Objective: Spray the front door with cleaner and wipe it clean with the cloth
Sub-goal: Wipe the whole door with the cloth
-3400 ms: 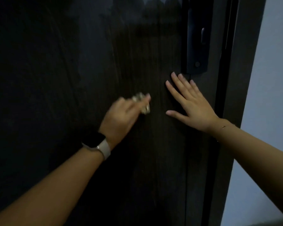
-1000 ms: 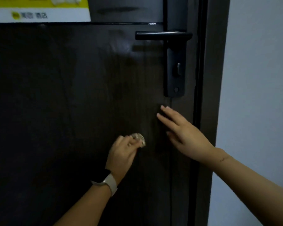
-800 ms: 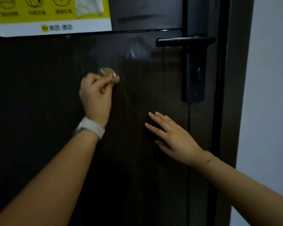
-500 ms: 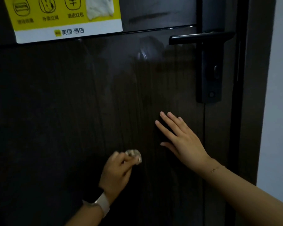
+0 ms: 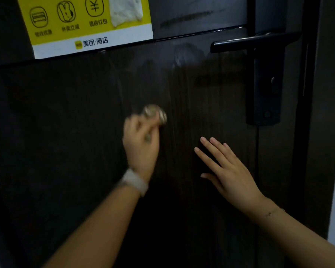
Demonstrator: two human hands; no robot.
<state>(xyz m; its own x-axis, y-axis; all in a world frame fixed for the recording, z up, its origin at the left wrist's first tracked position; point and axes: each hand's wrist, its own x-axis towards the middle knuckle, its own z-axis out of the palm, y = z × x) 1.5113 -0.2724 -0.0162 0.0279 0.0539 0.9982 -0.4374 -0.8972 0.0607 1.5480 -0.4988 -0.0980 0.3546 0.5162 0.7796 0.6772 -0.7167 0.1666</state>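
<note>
Door [image 5: 66, 132] dark and streaked; left hand [image 5: 141, 144] clutching small balled cloth [image 5: 155, 114] against mid-panel, right hand [image 5: 228, 171] flat, fingers spread, below black handle [image 5: 249, 41].

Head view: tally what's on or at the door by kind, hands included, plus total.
Hands: 2 (left hand, right hand)
Wadded cloth: 1
Door handle: 1
Yellow sticker: 1
Wristband: 1
Total: 6
</note>
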